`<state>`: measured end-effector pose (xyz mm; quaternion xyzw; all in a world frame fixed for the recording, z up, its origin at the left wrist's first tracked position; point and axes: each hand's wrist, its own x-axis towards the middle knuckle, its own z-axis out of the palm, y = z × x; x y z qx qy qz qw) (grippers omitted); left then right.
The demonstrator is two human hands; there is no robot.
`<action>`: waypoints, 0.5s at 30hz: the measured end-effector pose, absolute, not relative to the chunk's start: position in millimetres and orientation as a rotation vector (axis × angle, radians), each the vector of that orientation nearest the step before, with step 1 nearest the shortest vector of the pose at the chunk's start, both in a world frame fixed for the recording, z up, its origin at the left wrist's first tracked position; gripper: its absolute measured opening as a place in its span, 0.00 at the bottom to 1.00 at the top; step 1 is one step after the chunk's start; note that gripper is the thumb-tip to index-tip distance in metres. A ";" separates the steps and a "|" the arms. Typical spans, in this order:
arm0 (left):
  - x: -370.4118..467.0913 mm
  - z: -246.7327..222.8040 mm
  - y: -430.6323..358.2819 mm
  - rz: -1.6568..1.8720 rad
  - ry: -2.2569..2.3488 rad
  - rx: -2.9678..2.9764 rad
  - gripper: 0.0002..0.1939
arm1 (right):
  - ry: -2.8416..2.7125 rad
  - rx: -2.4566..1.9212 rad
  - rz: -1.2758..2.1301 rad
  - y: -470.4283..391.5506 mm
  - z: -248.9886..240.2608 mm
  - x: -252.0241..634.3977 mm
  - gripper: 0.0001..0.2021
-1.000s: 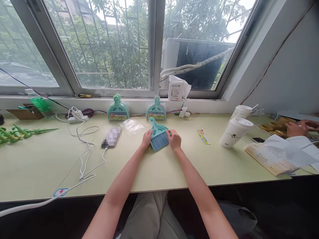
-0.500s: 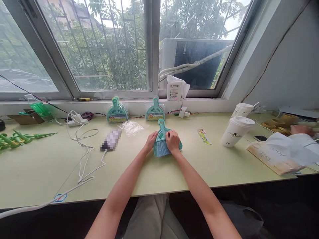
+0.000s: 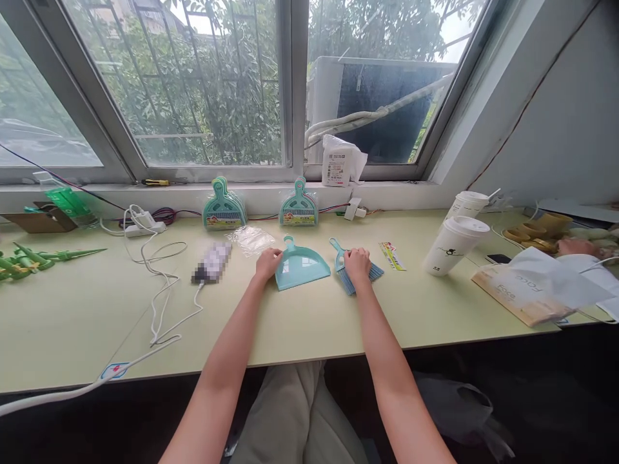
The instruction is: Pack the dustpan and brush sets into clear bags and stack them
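A teal dustpan [image 3: 304, 269] lies on the pale yellow-green table [image 3: 300, 328], its handle pointing toward the window. My left hand [image 3: 268, 263] grips the dustpan at its left edge, fingers closed on the rim. To the right, my right hand [image 3: 357, 264] is closed over the body of a small teal hand brush [image 3: 346, 281], whose blue bristles spread toward me. A gap separates the brush from the dustpan. A printed label card [image 3: 392, 256] lies right of the brush, and a crumpled clear plastic wrapper [image 3: 252, 240] is behind my left hand.
Packaged brush sets [image 3: 224, 205] and another packaged set [image 3: 298, 205] stand at the window wall. A phone [image 3: 211, 263] with a white cable is left; a white cup [image 3: 453, 247] and tissue pack [image 3: 520, 293] are right. Another person's hand [image 3: 575, 247] shows at far right.
The brush and dustpan, nested together before, are now apart. My left hand has moved left with the dustpan, my right hand right with the brush. The view has tilted slightly down.
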<state>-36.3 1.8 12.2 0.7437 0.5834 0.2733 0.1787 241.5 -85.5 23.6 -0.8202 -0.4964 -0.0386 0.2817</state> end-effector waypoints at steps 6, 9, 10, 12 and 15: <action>-35.4 8.7 2.3 0.871 1.634 2.083 0.20 | -1.384 -2.295 -0.092 -86.9 18.2 241.5 0.14; -37.3 10.4 2.7 0.922 1.635 2.043 0.18 | -1.403 -2.323 -0.083 -87.3 20.2 242.3 0.13; -38.1 11.1 2.8 0.940 1.623 2.027 0.17 | -1.397 -2.334 -0.071 -87.3 20.3 242.7 0.13; -40.0 12.5 3.0 0.976 1.565 1.973 0.15 | -1.380 -2.343 -0.047 -87.1 19.9 243.4 0.13; -42.0 14.2 2.7 1.011 1.491 1.896 0.14 | -1.380 -2.345 -0.024 -87.1 19.7 243.3 0.14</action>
